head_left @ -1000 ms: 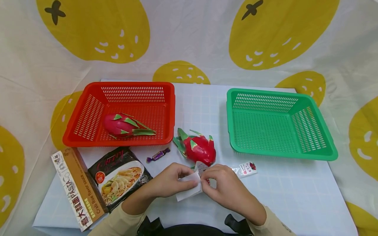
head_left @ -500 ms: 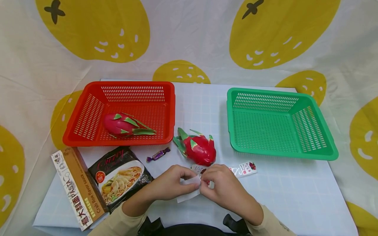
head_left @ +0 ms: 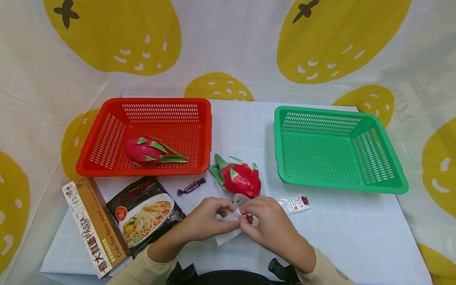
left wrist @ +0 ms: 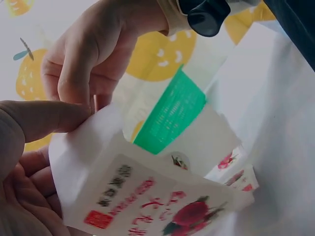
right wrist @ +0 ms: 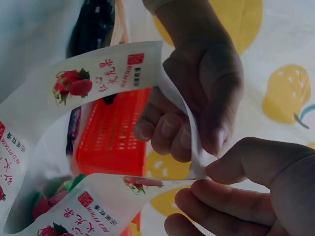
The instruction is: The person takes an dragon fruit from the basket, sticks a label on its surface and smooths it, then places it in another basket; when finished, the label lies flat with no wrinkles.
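Between my hands is a strip of white paper labels (left wrist: 162, 201), printed with dragon fruit pictures and red lettering. My left hand (head_left: 203, 221) pinches the white end between thumb and fingers. Thumb and fingertips of my right hand (head_left: 276, 229) pinch the strip's edge right beside the left thumb. In the right wrist view the label strip (right wrist: 106, 78) bends in a loop. Its far printed end (head_left: 298, 203) lies on the table, right of my hands. Just beyond the hands sits a red dragon fruit (head_left: 244, 181) with green-tipped scales.
A red basket (head_left: 208, 138) at back left holds another dragon fruit (head_left: 142, 152). At back right stands a green basket (head_left: 395, 166). A purple wrapped candy (head_left: 191, 186), a black noodle packet (head_left: 147, 215) and a brown pasta box (head_left: 96, 225) lie on the left.
My hands stay close together on the label strip, with small finger shifts. The label by the right fingertips dips flat, then tilts up again. Baskets, fruit and packets have not moved.
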A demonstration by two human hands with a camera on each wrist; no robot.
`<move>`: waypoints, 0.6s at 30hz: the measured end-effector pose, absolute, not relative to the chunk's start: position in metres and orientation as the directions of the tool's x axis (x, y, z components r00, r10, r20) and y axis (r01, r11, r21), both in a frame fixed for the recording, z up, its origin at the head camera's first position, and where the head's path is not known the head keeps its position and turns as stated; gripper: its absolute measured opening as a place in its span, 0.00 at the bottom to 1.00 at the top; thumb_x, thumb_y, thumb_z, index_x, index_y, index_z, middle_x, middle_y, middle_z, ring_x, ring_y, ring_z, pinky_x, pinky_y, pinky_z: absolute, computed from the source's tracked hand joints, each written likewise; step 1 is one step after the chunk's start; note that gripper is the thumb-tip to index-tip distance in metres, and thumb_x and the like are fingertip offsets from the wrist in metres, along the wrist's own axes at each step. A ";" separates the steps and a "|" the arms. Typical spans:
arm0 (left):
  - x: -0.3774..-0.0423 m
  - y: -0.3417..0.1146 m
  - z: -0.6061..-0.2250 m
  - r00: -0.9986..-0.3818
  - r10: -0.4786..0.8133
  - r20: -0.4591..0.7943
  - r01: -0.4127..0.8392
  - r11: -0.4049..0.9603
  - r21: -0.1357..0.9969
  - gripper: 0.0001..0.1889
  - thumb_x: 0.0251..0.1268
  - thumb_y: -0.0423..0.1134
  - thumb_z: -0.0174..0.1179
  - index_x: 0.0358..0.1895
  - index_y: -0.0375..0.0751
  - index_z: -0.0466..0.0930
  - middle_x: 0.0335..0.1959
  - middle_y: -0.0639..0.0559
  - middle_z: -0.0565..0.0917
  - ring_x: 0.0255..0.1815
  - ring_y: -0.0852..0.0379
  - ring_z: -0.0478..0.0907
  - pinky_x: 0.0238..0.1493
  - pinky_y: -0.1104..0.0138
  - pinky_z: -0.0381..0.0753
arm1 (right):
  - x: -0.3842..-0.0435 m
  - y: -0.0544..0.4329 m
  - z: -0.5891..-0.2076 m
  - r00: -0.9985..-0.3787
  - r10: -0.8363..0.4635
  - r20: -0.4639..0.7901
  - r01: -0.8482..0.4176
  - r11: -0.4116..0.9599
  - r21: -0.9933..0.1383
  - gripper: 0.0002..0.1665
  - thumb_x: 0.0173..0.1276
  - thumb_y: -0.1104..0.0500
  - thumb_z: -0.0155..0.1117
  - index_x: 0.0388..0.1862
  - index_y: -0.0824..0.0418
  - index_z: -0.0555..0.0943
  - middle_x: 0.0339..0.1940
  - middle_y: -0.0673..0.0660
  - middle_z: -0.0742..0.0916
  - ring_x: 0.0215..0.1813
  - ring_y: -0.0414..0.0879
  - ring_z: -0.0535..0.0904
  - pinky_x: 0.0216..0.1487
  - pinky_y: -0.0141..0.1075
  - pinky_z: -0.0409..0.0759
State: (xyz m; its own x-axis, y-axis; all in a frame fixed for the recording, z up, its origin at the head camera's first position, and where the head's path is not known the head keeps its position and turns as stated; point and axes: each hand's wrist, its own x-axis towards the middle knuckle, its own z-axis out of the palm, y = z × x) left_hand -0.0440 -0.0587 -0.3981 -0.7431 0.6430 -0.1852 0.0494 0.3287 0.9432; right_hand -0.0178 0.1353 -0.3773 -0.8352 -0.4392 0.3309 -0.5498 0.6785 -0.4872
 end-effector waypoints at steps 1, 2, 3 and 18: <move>-0.044 -0.059 -0.398 -0.742 0.646 -0.178 0.052 0.320 0.946 0.09 0.59 0.41 0.65 0.40 0.42 0.84 0.27 0.58 0.83 0.31 0.64 0.76 0.40 0.70 0.76 | -0.018 0.135 -0.377 -0.830 -0.441 0.340 -0.557 0.682 -0.474 0.03 0.47 0.60 0.71 0.21 0.52 0.84 0.22 0.42 0.85 0.33 0.35 0.78 0.36 0.33 0.78; -0.043 -0.058 -0.398 -0.741 0.649 -0.172 0.055 0.314 0.948 0.08 0.60 0.41 0.64 0.40 0.43 0.84 0.27 0.58 0.83 0.31 0.65 0.77 0.40 0.70 0.77 | -0.018 0.135 -0.378 -0.826 -0.445 0.348 -0.563 0.686 -0.460 0.04 0.46 0.60 0.71 0.20 0.52 0.83 0.22 0.42 0.84 0.32 0.35 0.78 0.36 0.34 0.78; -0.043 -0.058 -0.398 -0.739 0.653 -0.166 0.059 0.309 0.949 0.08 0.61 0.41 0.62 0.40 0.43 0.85 0.27 0.58 0.84 0.32 0.65 0.77 0.39 0.70 0.77 | -0.018 0.136 -0.378 -0.821 -0.448 0.355 -0.570 0.688 -0.450 0.04 0.46 0.60 0.70 0.20 0.52 0.83 0.21 0.42 0.84 0.32 0.35 0.78 0.36 0.34 0.78; -0.044 -0.057 -0.399 -0.773 0.626 -0.099 0.156 0.340 0.927 0.09 0.65 0.39 0.58 0.41 0.42 0.86 0.28 0.59 0.86 0.31 0.68 0.78 0.37 0.70 0.79 | -0.018 0.134 -0.378 -0.790 -0.443 0.423 -0.593 0.726 -0.347 0.05 0.44 0.58 0.73 0.19 0.54 0.83 0.21 0.45 0.85 0.32 0.39 0.79 0.37 0.35 0.78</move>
State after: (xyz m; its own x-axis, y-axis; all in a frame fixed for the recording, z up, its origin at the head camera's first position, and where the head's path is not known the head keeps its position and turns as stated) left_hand -0.0444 -0.0570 -0.3985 -0.7732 0.6263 -0.0993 0.1561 0.3397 0.9275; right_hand -0.0183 0.1337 -0.3779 -0.7904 -0.4427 0.4234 -0.5929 0.7264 -0.3474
